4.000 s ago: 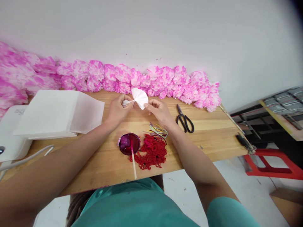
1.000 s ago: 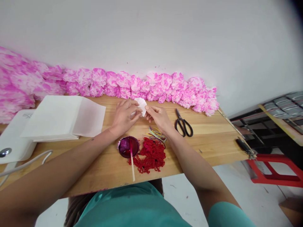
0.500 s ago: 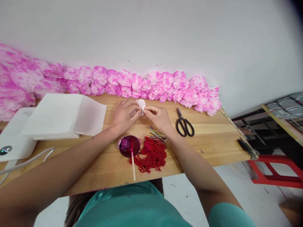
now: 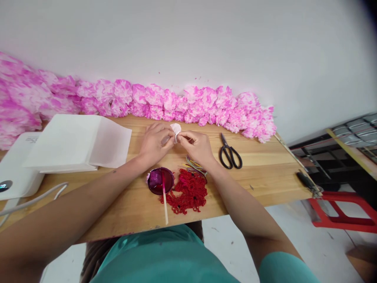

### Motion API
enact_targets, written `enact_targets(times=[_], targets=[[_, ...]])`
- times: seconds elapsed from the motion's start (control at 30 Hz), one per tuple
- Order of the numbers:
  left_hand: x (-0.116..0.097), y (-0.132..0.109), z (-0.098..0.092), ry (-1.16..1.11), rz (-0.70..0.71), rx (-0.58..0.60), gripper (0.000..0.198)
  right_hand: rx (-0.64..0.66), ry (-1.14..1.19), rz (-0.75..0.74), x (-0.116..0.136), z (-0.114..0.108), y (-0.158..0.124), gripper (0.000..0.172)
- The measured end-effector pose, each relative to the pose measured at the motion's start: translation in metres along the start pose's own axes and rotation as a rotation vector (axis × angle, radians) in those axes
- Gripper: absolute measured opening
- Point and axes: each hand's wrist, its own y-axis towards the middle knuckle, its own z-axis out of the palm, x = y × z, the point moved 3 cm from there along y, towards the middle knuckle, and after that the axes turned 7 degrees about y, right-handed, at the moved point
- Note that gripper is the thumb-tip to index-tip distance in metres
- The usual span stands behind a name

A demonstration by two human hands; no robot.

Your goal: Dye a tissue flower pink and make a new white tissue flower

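Observation:
A small piece of thin white paper, gathered at its lower end, stands up between my hands over the wooden table. My left hand pinches it from the left, fingers curled round. From the right, my right hand grips its lower end between thumb and fingertips. The exact spot where the fingers meet is partly hidden. Just below the hands lie several thin coloured strings and a heap of red yarn. Beside the yarn is a dark bowl of magenta dye with a pale stick leaning out of it.
Black-handled scissors lie right of my hands. White paper sheets rest on a white device with a cable at left. Pink-and-white paper flowers line the wall. A red stool stands beyond the table's right end.
The hands stay in place, still pinching the white paper; the fingers of my right hand have shifted slightly. The whole view has moved a little.

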Motion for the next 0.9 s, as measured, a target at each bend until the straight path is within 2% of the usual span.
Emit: enact_targets(times=[0.23, 0.47, 0.6, 0.9], targets=[[0.0021, -0.0001, 0.0014, -0.018, -0.012, 0.001, 0.014, 0.012, 0.014, 0.029, 0.0023, -0.0001, 0.0004, 0.018], [-0.0029, -0.0003, -0.0035, 0.016, -0.032, -0.005, 0.015, -0.034, 0.079, 0.098, 0.0023, -0.0014, -0.0002, 0.014], [-0.0043, -0.0022, -0.0023, -0.053, -0.078, 0.057, 0.018, -0.015, 0.047, 0.066, 0.0052, -0.0013, -0.0008, 0.013], [-0.0027, -0.0058, 0.0018, -0.151, -0.198, 0.095, 0.018, 0.038, -0.024, -0.004, 0.0025, -0.0008, -0.0012, 0.016]])
